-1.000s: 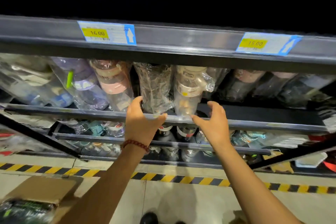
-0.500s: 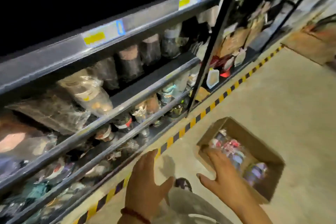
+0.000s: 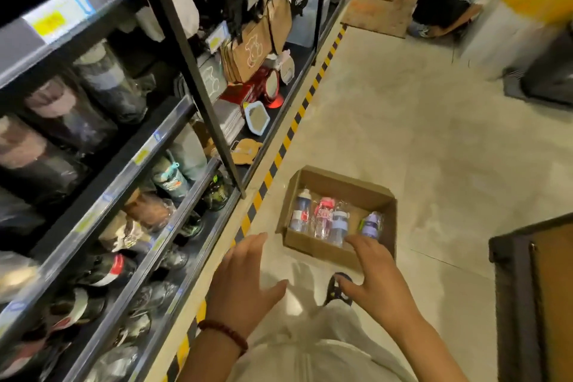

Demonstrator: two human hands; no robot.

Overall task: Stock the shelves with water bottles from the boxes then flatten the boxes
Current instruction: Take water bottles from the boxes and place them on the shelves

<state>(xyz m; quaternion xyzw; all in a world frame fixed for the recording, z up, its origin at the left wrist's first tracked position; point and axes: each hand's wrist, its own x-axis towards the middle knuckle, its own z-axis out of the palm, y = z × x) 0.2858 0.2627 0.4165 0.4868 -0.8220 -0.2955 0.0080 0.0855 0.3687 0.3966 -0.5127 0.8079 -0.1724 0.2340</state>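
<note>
Both hands are empty, with fingers spread and relaxed. The left hand (image 3: 245, 282) hangs palm down above the floor (image 3: 403, 139), with a red bead bracelet (image 3: 224, 335) on its wrist. The right hand (image 3: 375, 282) reaches forward with the fingers fanned; in this view its fingertips overlap the near wall of the cardboard box (image 3: 313, 246). Whether they touch the wall cannot be told.

The box stands open on the floor, just ahead of the right hand and ahead-right of the left hand. The position appears deliberate: the box sits beside the yellow-black floor stripe (image 3: 279, 158) that runs along the foot of the shelves (image 3: 130, 170), which keeps stock within one reach of the shelf faces.

Four wrapped water bottles lie side by side inside the box:
- a blue bottle (image 3: 300, 211), farthest to the left of the right hand;
- a pink bottle (image 3: 322, 215);
- a pale blue bottle (image 3: 338, 223), directly ahead of the right fingertips;
- a purple bottle (image 3: 370, 223), set slightly apart to the right.

The shelves lie to the left of the left hand and already carry wrapped bottles on several tiers. The spread posture of both hands suits a two-handed pickup from the box, so the step in hand is judged to be the fetching of more bottles. The box is not empty, so flattening is not yet due.
</note>
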